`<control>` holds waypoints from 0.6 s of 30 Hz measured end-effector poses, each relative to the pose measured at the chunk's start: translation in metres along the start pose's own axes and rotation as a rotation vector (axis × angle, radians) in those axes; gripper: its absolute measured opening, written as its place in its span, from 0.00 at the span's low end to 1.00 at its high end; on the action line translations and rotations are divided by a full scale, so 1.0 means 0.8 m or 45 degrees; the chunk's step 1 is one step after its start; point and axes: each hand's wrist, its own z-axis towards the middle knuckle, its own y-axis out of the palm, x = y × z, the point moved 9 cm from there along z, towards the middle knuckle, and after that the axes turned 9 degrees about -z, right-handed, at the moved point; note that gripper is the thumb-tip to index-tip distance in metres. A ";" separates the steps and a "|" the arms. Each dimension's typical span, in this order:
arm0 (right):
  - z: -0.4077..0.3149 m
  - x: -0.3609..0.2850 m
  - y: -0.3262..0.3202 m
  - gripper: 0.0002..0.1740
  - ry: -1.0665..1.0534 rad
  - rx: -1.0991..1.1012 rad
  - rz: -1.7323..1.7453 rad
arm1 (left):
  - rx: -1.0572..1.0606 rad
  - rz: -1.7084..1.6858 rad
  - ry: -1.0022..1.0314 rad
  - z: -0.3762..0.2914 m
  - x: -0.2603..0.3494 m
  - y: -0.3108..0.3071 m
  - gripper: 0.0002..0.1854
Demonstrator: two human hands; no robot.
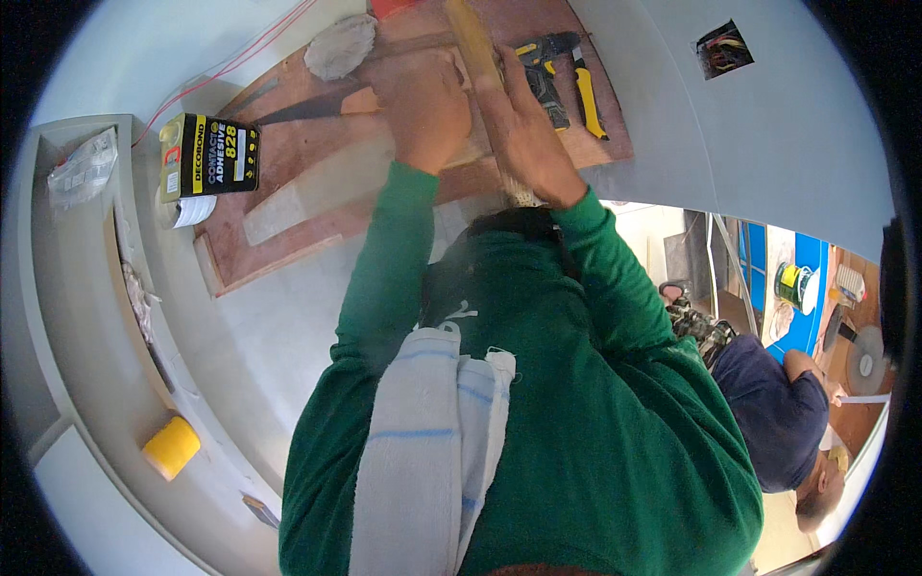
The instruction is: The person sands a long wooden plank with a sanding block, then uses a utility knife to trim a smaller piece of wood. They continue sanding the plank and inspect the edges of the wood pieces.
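Observation:
My right hand point(522, 137) grips a long wooden strip point(475, 50) that runs from the top of the view towards my chest. My left hand point(425, 108) is curled just left of the strip, over a reddish wooden board point(245, 252); its fingertips are hidden. Beside it, a dark tapered blade point(310, 108) with an orange-brown end lies across the board; whether my left hand holds it is unclear. Right of the strip lie a black and yellow cordless drill point(547, 83) and a yellow-handled cutter point(591, 101). A crumpled pale cloth point(342, 47) sits beyond my left hand.
At the board's left are a Decobond contact adhesive can point(220, 158) and a white roll point(194, 211). A recessed ledge holds a plastic bag point(83, 169) and a yellow roller sleeve point(173, 446). Wires show in a wall opening point(724, 49). Another person point(771, 410) is at the right.

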 end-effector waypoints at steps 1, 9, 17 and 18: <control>-0.008 -0.006 0.001 0.47 -0.009 0.013 -0.014 | 0.025 -0.002 0.003 0.002 0.000 -0.004 0.25; -0.014 -0.016 -0.020 0.48 -0.085 0.029 0.017 | -0.013 -0.010 0.009 -0.003 0.018 0.003 0.27; -0.094 0.071 -0.003 0.50 0.382 -0.220 0.286 | 0.058 0.066 0.110 0.039 -0.016 -0.030 0.28; -0.086 0.091 -0.014 0.49 0.364 -0.130 0.328 | 0.053 0.028 0.107 0.037 -0.018 -0.037 0.23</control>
